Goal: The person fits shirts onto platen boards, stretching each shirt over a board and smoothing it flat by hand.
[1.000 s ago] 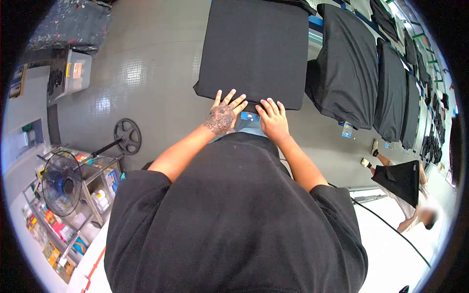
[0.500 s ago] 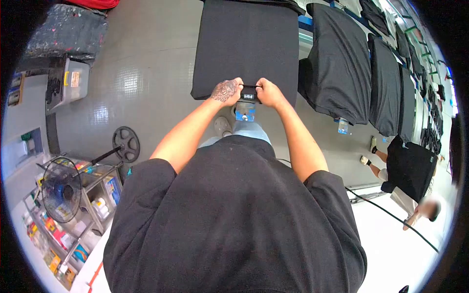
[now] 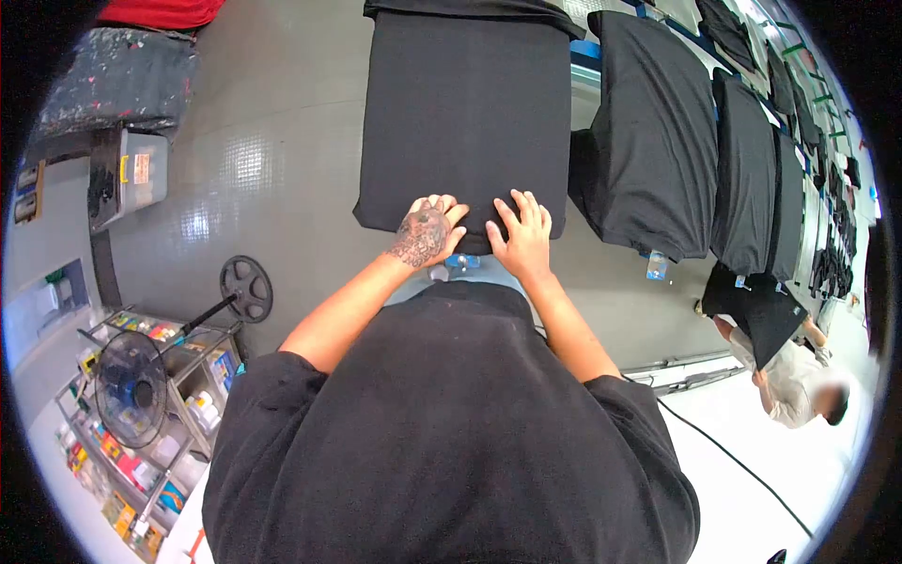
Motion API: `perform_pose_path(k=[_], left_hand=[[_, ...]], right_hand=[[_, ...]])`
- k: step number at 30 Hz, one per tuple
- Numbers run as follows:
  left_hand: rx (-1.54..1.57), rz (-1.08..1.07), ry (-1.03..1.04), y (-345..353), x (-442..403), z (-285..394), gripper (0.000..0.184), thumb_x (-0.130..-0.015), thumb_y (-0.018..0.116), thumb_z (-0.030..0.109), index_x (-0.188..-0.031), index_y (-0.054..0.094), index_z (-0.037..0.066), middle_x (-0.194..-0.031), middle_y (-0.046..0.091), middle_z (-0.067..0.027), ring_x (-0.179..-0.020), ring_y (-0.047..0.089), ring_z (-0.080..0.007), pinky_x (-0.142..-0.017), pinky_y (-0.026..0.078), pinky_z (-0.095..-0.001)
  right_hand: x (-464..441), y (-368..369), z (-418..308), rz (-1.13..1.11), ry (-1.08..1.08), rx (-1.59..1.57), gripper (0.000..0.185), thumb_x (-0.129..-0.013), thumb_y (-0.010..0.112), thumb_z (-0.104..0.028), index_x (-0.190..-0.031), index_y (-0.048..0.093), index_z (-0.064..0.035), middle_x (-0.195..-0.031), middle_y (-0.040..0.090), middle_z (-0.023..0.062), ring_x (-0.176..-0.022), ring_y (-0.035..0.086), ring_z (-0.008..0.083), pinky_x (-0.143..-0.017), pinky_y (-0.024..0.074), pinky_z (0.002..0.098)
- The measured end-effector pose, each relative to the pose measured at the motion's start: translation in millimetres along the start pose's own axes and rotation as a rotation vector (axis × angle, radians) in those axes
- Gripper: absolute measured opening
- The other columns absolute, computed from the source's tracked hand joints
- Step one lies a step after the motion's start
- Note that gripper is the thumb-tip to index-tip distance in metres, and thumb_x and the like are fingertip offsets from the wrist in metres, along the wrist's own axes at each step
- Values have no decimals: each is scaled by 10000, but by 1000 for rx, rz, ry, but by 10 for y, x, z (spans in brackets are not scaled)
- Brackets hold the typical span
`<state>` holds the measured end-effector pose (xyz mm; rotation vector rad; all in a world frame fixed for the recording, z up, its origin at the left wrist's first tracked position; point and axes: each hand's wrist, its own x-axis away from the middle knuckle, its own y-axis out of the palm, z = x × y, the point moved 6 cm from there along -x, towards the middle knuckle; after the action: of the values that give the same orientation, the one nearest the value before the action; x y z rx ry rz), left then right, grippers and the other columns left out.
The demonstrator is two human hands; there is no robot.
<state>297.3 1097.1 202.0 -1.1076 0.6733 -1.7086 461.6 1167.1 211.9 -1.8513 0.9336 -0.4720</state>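
A black T-shirt is stretched flat over a board in front of me, its far end bunched into a fold. My left hand, tattooed on its back, lies on the near left part of the cloth with its fingers extended. Beside it, my right hand rests on the near right part, fingers spread. Between the hands the collar end of the shirt hangs over the board's edge. Just below it shows a blue and clear bracket.
More boards covered in black shirts stand in a row to my right. A co-worker beyond them handles a black garment. On my left are a fan, a shelf cart, a handwheel and a plastic bin.
Both hands have let go of the collar with its label and now lie open on the cloth. The shirt and board sit lower in view. The co-worker's garment has shifted.
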Motion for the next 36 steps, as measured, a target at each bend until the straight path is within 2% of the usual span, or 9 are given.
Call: perform_pose_path(k=[2,3,11,16,21,24,30,32,36], left_hand=[[-25,442,126,-120,-44,32,478,-941,608,331,-1385,564,158,-1420,527,-122,-1335,477,-281,-1139,337,-503],[-8,290,89,-56,-149,-13,607,-959,586,347,-1522,418,193,-1584,377,-85,-1474,329,-259,-1209,208,-554],[-149,424,136,-600,-1003,-358,564,-959,570,429,-1495,464,290,-1577,401,9,-1480,311,-247,-1170,228,-641],[-266,545,-130,-1161,-1845,-1026,648,-949,526,581,-1530,406,320,-1604,357,15,-1498,276,-255,-1176,174,-660],[-279,514,-455,-1677,-2489,-1860,717,-961,440,643,-1541,400,222,-1594,369,-64,-1493,280,-308,-1183,103,-656],[-253,468,-596,-1920,-2743,-2319,775,-948,435,658,-1376,576,27,-1474,496,-193,-1412,400,-358,-1190,175,-590],[-170,486,-582,-2426,-3139,-2719,752,-959,428,642,-1382,561,35,-1444,535,-170,-1359,476,-331,-1132,338,-473],[-240,754,-436,-2548,-3261,-2859,703,-973,456,599,-1376,562,33,-1375,576,-206,-1289,533,-360,-1105,389,-463],[-136,702,-434,-2626,-3370,-2951,630,-987,461,563,-1334,589,52,-1352,578,-198,-1273,534,-375,-1079,415,-478]], right_hand=[[-43,16,-38,-2,-22,132,562,-877,691,-433,-1368,597,-176,-1481,479,120,-1408,395,374,-1138,260,591],[-79,84,-10,-88,6,136,636,-889,660,-501,-1439,536,-206,-1552,414,105,-1461,326,375,-1175,159,635],[-1116,88,360,22,23,236,742,-837,606,-685,-1451,529,-278,-1542,443,32,-1460,335,349,-1173,136,645],[-2089,24,768,63,101,324,732,-858,593,-675,-1469,503,-283,-1574,406,28,-1474,312,364,-1152,186,672],[-3047,30,1266,131,217,298,778,-890,536,-678,-1510,448,-215,-1596,371,64,-1488,274,389,-1168,210,637],[-3581,11,1572,147,306,225,822,-904,517,-686,-1535,400,-172,-1610,346,64,-1491,263,400,-1160,252,621],[-4407,-6,1913,220,259,258,780,-948,472,-634,-1552,366,-150,-1609,352,67,-1486,270,410,-1165,266,593],[-4652,-4,1987,227,277,188,764,-952,474,-617,-1546,375,-147,-1600,368,69,-1482,278,414,-1158,278,590],[-4865,-22,2062,185,322,53,619,-954,491,-568,-1315,630,-84,-1384,596,128,-1314,520,366,-1096,401,489]])
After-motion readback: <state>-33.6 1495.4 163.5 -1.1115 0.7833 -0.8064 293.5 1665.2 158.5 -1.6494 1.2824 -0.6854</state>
